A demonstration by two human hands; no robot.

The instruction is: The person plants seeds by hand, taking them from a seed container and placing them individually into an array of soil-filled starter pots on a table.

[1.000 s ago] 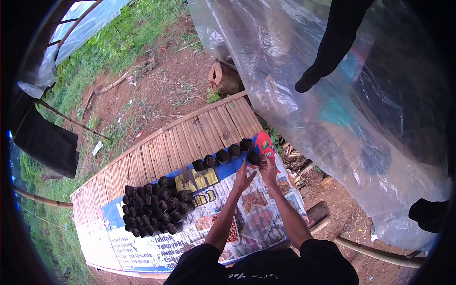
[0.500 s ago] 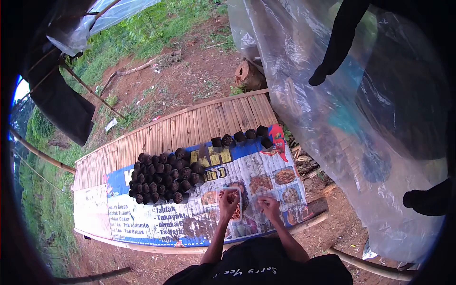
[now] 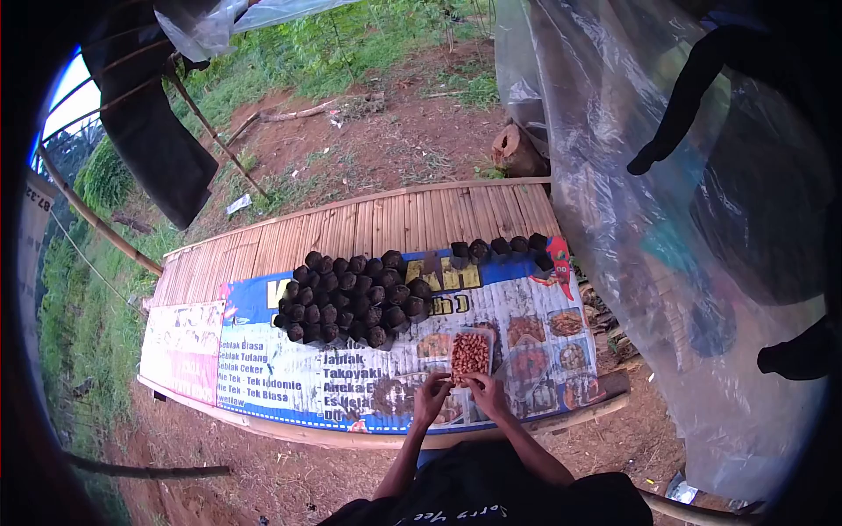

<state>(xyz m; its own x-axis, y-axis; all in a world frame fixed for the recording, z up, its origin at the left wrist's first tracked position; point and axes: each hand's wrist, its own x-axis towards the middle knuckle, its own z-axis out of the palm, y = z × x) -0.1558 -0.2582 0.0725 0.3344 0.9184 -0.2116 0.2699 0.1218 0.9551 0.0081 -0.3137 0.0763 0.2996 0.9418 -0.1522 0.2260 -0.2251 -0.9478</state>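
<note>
A clear plastic container (image 3: 472, 353) full of reddish-brown seeds, which look like peanuts, rests on the printed banner in front of me. My left hand (image 3: 430, 399) is closed at its near left corner, fingertips bent in against the rim. Close beside it, my right hand (image 3: 485, 393) is closed over the near edge, its fingers partly covering the rim. Only a small gap separates the two sets of fingertips. Beyond the container to the left stands a dense cluster of black, soil-filled seedling bags (image 3: 355, 298).
The banner (image 3: 263, 386) covers much of a bamboo-slat table (image 3: 351, 230). Several more black bags (image 3: 500, 246) stand in a row at the far right. A clear plastic sheet (image 3: 605, 219) hangs on the right. A cut log (image 3: 517, 151) lies behind the table.
Earlier, my hands were apart, the right one holding a clear lid-like piece beside the container. Now both are together at the container's near edge. The view has shifted.
</note>
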